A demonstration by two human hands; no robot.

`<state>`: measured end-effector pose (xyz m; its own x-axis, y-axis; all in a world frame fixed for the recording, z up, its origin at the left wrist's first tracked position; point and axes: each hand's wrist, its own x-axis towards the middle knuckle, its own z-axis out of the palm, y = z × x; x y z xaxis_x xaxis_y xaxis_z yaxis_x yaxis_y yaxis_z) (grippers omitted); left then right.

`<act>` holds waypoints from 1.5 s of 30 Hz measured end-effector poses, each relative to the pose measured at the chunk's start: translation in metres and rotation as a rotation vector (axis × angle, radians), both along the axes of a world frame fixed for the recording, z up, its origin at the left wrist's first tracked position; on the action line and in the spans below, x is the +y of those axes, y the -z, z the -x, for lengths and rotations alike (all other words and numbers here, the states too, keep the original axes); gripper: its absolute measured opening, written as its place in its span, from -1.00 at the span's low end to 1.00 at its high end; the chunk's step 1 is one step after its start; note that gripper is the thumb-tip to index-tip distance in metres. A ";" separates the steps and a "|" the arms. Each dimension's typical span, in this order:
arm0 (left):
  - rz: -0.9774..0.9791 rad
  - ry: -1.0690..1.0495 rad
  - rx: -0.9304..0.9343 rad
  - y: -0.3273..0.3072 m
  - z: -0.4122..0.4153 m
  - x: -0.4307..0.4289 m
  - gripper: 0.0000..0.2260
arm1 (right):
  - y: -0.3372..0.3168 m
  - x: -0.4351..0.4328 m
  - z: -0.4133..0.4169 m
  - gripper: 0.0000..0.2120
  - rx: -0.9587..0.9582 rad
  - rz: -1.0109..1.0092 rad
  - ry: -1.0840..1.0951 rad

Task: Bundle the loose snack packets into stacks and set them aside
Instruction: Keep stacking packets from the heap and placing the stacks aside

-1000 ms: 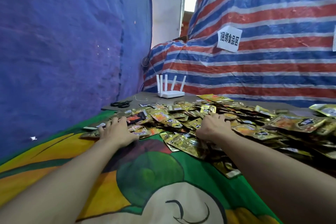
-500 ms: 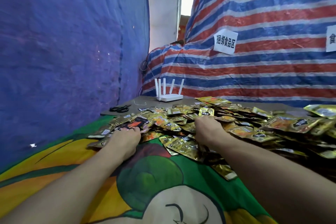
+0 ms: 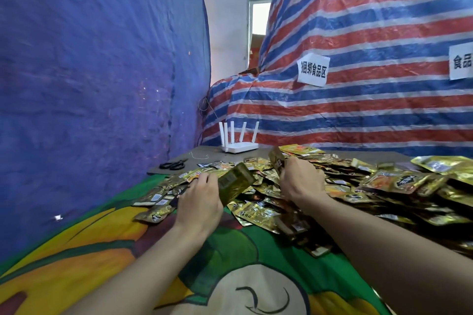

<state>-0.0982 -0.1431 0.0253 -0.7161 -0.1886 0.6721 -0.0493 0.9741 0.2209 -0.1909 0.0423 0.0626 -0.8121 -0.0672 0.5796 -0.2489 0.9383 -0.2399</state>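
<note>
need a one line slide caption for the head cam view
Head view: left hand grips a gold packet, right hand pinches a second packet, over the loose snack pile.

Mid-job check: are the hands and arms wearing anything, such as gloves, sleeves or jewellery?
Nothing shows. The left hand and right hand are bare: no gloves, rings or wristbands. The left forearm and right forearm are uncovered down to the frame edge, with no sleeve, watch or marking in view.

L hand (image 3: 198, 202) gripping a tilted gold packet (image 3: 235, 181); R hand (image 3: 300, 181) pinching a 2nd packet (image 3: 277, 161) upright, both over loose packet pile (image 3: 384, 186) lying on cartoon cloth (image 3: 230, 250); router (image 3: 239, 147) & scissors (image 3: 174, 164) sitting behind
</note>
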 end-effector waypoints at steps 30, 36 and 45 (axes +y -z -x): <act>-1.753 0.155 0.245 0.032 -0.018 0.052 -0.35 | -0.039 0.059 -0.025 -0.94 -0.386 0.930 -0.096; -1.572 0.239 0.282 0.040 -0.019 0.058 -0.56 | -0.025 0.031 0.018 -0.83 -0.489 0.795 -0.157; -1.309 0.423 0.182 0.034 -0.025 0.071 -0.68 | 0.015 -0.012 0.037 -0.56 -0.422 -0.119 0.013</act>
